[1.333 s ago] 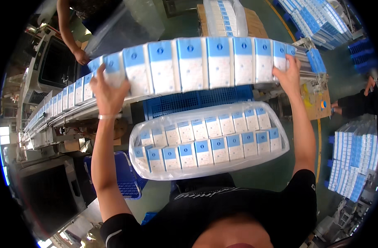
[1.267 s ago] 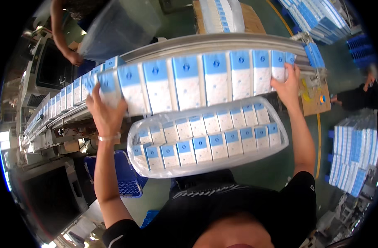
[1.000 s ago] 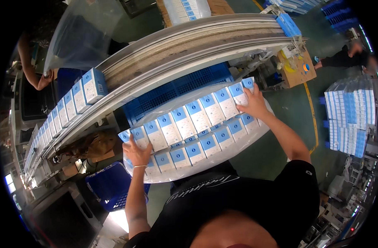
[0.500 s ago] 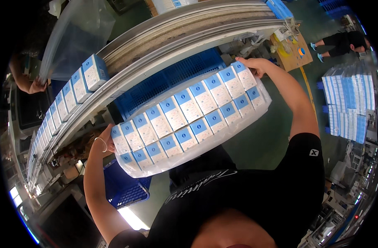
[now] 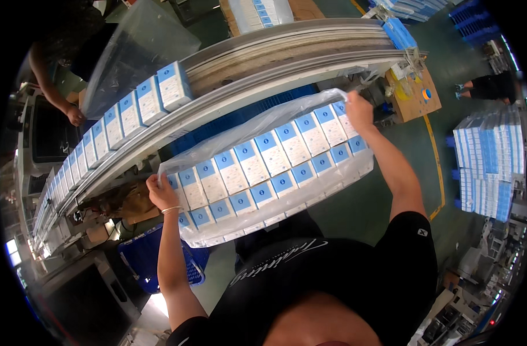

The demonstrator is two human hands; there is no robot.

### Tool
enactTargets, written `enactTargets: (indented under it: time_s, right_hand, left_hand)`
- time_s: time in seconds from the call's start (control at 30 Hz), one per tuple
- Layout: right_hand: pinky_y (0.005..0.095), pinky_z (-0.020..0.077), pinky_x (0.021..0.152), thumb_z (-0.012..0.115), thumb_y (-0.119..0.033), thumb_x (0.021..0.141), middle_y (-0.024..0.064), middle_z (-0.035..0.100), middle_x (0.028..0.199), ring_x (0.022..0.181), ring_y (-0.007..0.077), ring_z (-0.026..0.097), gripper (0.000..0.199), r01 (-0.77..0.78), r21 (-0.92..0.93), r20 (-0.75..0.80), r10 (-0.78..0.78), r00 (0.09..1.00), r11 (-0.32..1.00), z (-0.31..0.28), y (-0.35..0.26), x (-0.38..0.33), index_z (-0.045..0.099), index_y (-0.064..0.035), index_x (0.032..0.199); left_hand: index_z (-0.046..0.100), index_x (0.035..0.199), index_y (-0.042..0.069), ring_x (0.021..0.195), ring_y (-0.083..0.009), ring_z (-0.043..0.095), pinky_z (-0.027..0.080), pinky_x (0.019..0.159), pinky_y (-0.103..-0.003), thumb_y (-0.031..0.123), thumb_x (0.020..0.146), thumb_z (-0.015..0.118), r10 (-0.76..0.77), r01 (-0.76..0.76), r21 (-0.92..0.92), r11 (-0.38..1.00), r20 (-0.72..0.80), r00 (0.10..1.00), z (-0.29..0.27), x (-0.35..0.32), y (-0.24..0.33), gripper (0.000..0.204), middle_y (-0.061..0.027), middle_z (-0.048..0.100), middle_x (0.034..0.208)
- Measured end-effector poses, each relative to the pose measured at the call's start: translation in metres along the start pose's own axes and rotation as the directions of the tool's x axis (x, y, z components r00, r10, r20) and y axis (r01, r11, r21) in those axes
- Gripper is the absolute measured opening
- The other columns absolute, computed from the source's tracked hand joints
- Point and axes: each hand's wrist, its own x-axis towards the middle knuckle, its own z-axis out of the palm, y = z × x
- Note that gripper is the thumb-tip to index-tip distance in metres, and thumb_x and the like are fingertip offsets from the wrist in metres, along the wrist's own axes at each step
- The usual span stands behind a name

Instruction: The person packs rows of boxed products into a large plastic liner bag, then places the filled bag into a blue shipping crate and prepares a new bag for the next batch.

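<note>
We've got the conveyor (image 5: 286,55) curving across the far side, a row of boxes (image 5: 119,118) riding its left stretch. Just near of it sits our bag (image 5: 263,173), packed with two rows of blue-and-white boxes. Left hand (image 5: 160,193) pinches its left edge, right hand (image 5: 358,112) pinches the far-right corner.

A factory packing floor: a long conveyor (image 5: 286,55) carries rows of blue-and-white boxes (image 5: 139,101), with stacked cartons (image 5: 488,164) nearby.

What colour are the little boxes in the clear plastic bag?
The small cardboard boxes are white with blue tops, seen clearly in the head view.
</note>
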Motion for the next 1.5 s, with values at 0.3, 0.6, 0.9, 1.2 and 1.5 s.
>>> enactTargets:
  time_s: [0.3,0.6,0.9,1.2,1.5]
  right_hand:
    - [0.0316,0.0503,0.065,0.066,-0.017,0.085,0.0077,0.063,0.082,0.069,0.0169,0.062,0.03,-0.31,0.606,0.511,-0.06,0.857,0.733,-0.048,0.086,-0.073,0.057,-0.0017,0.109]
    - [0.04,0.0534,0.076,0.069,-0.012,0.081,0.0055,0.063,0.1,0.089,0.0202,0.063,0.038,-0.7,0.477,0.853,-0.085,0.516,0.531,-0.123,0.072,-0.109,0.057,-0.0044,0.116]
    - [0.0472,0.0421,0.095,0.079,-0.026,0.07,0.0184,0.054,0.126,0.122,0.0333,0.046,0.054,0.43,-0.383,0.284,-0.338,0.897,0.818,-0.151,-0.102,-0.119,0.059,-0.0032,0.115]
    - [0.047,0.0244,0.112,0.06,-0.049,0.083,0.0287,0.037,0.142,0.135,0.0398,0.032,0.081,0.936,0.286,0.0,-0.977,0.213,0.204,0.036,-0.447,-0.199,0.04,0.0102,0.133]
    - [0.0405,0.0403,0.102,0.068,-0.021,0.081,0.0158,0.055,0.125,0.121,0.0321,0.049,0.033,0.663,0.742,-0.168,-0.933,0.32,0.094,-0.048,-0.415,-0.135,0.065,-0.0099,0.112]
  left_hand:
    - [0.065,0.092,-0.001,0.068,-0.0114,0.062,0.049,0.061,-0.029,0.019,0.082,0.072,-0.141,0.25,-0.055,0.967,0.699,0.701,-0.103,-0.005,-0.077,0.024,-0.0064,0.067,0.081]
    - [0.058,0.108,-0.001,0.067,-0.0178,0.065,0.052,0.053,-0.024,0.016,0.085,0.066,-0.398,0.788,-0.079,0.611,0.83,0.392,-0.158,-0.073,-0.021,0.03,-0.011,0.066,0.094]
    - [0.054,0.081,0.0,0.046,-0.0194,0.055,0.041,0.041,-0.035,0.039,0.083,0.069,-0.363,0.335,0.195,0.922,0.739,0.568,-0.202,-0.027,0.004,0.042,-0.0103,0.058,0.064]
    - [0.066,0.098,0.004,0.087,-0.0426,0.061,0.048,0.079,-0.049,0.038,0.087,0.058,0.067,-0.233,0.202,0.951,0.604,0.795,-0.052,0.072,0.0,0.036,-0.0247,0.065,0.083]
    - [0.056,0.109,0.0,0.096,-0.0394,0.059,0.049,0.08,-0.044,0.024,0.082,0.066,0.169,-0.099,-0.165,0.981,0.493,0.854,-0.16,0.025,-0.02,0.037,-0.0217,0.061,0.104]
